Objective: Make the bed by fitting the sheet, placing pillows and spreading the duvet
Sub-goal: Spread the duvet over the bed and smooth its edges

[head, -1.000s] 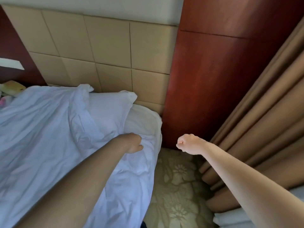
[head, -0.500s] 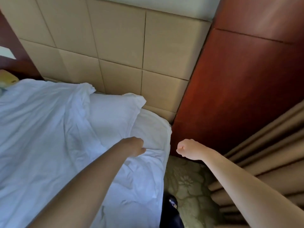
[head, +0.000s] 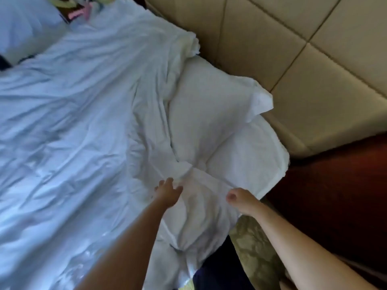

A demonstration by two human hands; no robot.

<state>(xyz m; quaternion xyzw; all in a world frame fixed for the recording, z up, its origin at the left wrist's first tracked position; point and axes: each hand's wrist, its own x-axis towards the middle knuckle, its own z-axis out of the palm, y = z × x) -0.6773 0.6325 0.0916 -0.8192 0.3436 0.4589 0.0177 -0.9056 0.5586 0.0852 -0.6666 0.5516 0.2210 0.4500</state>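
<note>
A white duvet (head: 69, 126) lies wrinkled over most of the bed. One white pillow (head: 209, 105) rests against the headboard, its left part under the duvet's folded edge. The fitted white sheet (head: 263, 149) shows at the mattress corner. My left hand (head: 167, 192) reaches into bunched duvet fabric near the bed's right edge, fingers curled into the cloth. My right hand (head: 237, 198) is fisted at the duvet's side edge, where a taut fold runs into it.
A tan padded headboard (head: 303, 59) runs along the top right. A dark red wooden panel (head: 339, 195) stands beside the bed, with floral carpet (head: 253, 245) in the narrow gap. Colourful items (head: 83, 7) and another white bed (head: 18, 24) lie at the far left.
The view has tilted down and swung left over the bed. My right hand has moved from the air beside the mattress to the duvet's edge. My left hand stays on the duvet.
</note>
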